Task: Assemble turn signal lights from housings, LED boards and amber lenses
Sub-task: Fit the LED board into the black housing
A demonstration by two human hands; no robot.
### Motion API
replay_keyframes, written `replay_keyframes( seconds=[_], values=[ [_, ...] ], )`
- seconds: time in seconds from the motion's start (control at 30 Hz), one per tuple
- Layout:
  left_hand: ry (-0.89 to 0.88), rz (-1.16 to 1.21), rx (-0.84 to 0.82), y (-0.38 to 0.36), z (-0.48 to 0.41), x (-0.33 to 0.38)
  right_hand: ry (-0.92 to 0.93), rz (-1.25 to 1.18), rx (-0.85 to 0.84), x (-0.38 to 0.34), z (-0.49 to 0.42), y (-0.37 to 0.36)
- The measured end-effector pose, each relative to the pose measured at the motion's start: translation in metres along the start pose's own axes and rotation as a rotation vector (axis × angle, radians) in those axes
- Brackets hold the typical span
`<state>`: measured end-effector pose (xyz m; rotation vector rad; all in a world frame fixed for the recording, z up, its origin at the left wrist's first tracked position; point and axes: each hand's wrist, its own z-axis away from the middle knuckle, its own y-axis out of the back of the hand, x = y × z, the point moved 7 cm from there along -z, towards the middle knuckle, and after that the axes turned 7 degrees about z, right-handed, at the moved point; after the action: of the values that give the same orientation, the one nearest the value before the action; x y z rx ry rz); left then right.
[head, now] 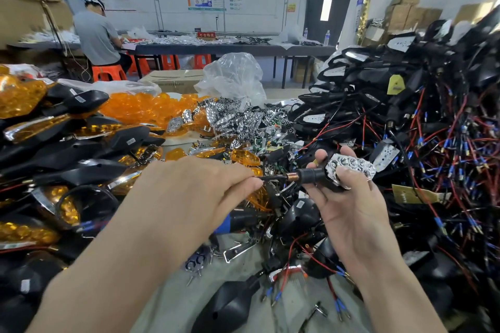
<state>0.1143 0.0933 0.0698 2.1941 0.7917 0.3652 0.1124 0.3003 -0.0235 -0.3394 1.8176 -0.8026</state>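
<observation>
Left hand [194, 192] — pinching wire [273, 177] just beside housing [315, 176]; right hand [349, 208] grips housing — stem level, pointing toward left hand.

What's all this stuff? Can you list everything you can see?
light: one, black with silver front, in right hand
wire: one, black, leaving the light's stem
lenses: many, orange, piled back left
lights with lenses: many, black and orange, stacked left
reflectors: many, silver, middle back
wired housings: many, black, red wires, heaped right
bag: one, clear, behind reflectors
person: one, grey shirt, far table
left hand: pinches wire
right hand: holds light
</observation>
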Motion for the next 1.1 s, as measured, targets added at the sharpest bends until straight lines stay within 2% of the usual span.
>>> replay_keyframes(
  seconds=[0.27, 0.4, 0.57, 0.8, 1.1],
  values=[
    [-0.041, 0.009, -0.089, -0.019, 0.002, -0.033, 0.026, 0.038, 0.130, 0.002, -0.004, 0.011],
    [0.063, -0.037, -0.063, -0.018, 0.014, -0.042, 0.008, 0.041, 0.124, 0.012, -0.001, 0.006],
    [0.051, -0.001, -0.084, -0.049, 0.030, -0.004, -0.059, 0.089, 0.052, 0.033, 0.006, -0.007],
    [0.113, -0.049, 0.081, -0.066, 0.051, 0.001, -0.061, 0.243, -0.033, 0.037, 0.012, -0.014],
    [0.131, -0.036, 0.059, -0.069, 0.057, -0.003, -0.058, 0.248, -0.072, 0.042, 0.010, -0.017]
  ],
)
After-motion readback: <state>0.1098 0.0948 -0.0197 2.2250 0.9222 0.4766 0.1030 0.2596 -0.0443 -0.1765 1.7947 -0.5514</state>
